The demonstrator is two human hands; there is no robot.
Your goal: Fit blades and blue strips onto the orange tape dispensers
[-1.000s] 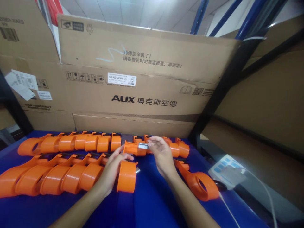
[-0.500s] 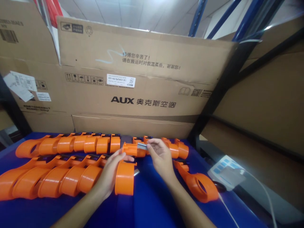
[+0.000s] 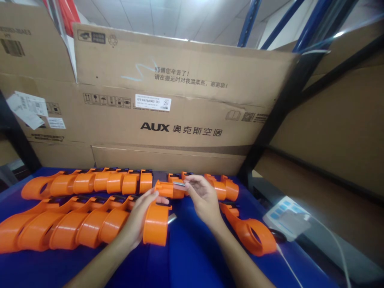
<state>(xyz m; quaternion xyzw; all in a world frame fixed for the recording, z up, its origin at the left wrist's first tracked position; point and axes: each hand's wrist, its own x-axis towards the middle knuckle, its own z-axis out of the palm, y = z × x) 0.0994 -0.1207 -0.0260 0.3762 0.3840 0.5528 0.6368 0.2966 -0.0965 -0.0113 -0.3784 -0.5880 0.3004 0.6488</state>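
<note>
My left hand is closed on an orange plastic part, which has a wide ring at the bottom and a narrower clip end at the top. A second metal piece sticks out to the right of the ring. Between thumb and fingers, my right hand pinches a thin silver metal strip. The strip's left end meets the right side of the orange part's upper end; whether it is inside cannot be made out.
Two rows of orange ringed parts lie on the blue table, left and behind. Another orange part and a white-blue device with a cable are at right. A cardboard panel stands behind.
The orange part's ring has swung slightly left and the metal strip looks tilted a little differently. Both hands remain in nearly the same place.
</note>
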